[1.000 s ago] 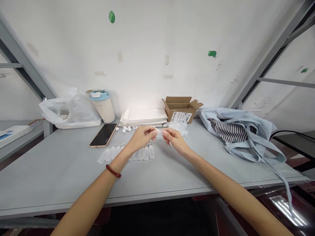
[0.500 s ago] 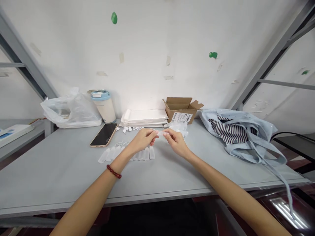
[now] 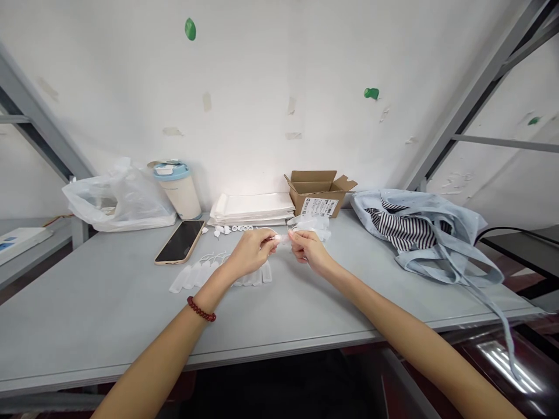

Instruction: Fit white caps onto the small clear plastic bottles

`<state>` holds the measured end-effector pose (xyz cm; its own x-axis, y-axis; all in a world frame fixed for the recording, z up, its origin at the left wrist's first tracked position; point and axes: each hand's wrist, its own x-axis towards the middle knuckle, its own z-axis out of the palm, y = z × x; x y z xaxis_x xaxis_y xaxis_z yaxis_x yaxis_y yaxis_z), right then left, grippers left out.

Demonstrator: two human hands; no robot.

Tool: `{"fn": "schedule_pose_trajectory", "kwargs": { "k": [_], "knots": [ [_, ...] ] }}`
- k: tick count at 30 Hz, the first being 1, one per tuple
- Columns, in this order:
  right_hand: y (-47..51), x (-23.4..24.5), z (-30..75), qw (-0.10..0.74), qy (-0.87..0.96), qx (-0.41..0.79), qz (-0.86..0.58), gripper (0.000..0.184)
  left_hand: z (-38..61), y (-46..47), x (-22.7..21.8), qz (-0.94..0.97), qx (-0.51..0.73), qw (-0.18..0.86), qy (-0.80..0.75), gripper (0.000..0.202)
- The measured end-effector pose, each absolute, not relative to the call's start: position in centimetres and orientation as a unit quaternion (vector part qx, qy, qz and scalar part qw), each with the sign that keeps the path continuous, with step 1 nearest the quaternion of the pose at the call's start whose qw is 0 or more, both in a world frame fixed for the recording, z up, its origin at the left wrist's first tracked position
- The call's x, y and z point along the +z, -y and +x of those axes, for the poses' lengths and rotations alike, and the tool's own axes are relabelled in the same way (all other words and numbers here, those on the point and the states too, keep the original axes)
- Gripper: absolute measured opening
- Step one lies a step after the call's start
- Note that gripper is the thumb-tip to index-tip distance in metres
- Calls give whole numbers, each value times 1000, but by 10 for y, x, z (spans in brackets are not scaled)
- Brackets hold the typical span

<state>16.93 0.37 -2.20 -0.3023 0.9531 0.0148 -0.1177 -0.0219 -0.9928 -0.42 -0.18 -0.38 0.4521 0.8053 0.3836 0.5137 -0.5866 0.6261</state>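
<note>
My left hand (image 3: 253,249) and my right hand (image 3: 309,249) are raised over the middle of the table, fingertips pinched and close together. Between them lies a small translucent plastic bottle (image 3: 283,239), its ends covered by my fingers. The left fingers grip its white end; the right thumb and fingers close on the other end. A row of similar translucent bottles (image 3: 192,276), several with thin curved strands on top, lies on the table, partly hidden behind my left hand and wrist. Behind the left hand are several small white caps (image 3: 225,230).
A phone (image 3: 180,242), a tumbler (image 3: 181,195) and a white plastic bag (image 3: 120,201) stand left. A stack of white envelopes (image 3: 253,208), an open cardboard box (image 3: 317,201) and clear plastic pouches (image 3: 312,224) lie at the back. A light blue cloth bag (image 3: 419,224) is right.
The right hand has turned slightly, its fingers curling more around the bottle's end. Both hands stay at about the same place. The whole view has shifted a little.
</note>
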Motion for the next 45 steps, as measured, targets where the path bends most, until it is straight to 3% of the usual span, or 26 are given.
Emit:
{"fn": "schedule_pose_trajectory", "kwargs": {
  "k": [7,11,14,18,24,29,35,45],
  "knots": [
    [-4,-21,171,415,507,640,-401,43,-5,-1,-11,861,326,97,-378,23],
    [-5,-23,170,424,505,623,-421,41,-6,-3,-14,858,315,82,-398,23],
    [-8,-28,169,472,558,533,-427,45,-11,-8,-16,837,307,96,-442,19],
    [-14,-31,175,517,648,331,-451,32,-22,-16,-16,809,289,76,-507,26],
    [-38,-28,206,576,641,137,-488,30,-47,-29,-13,776,251,42,-577,33],
    [-61,-36,230,549,643,61,-531,34,-76,-45,-19,740,232,0,-632,30],
    [-72,-47,236,490,670,65,-554,35,-100,-60,-29,730,214,-8,-649,33],
    [-48,-35,210,525,689,-58,-496,22,-110,-61,-28,708,180,-17,-683,41]
  ]
}}
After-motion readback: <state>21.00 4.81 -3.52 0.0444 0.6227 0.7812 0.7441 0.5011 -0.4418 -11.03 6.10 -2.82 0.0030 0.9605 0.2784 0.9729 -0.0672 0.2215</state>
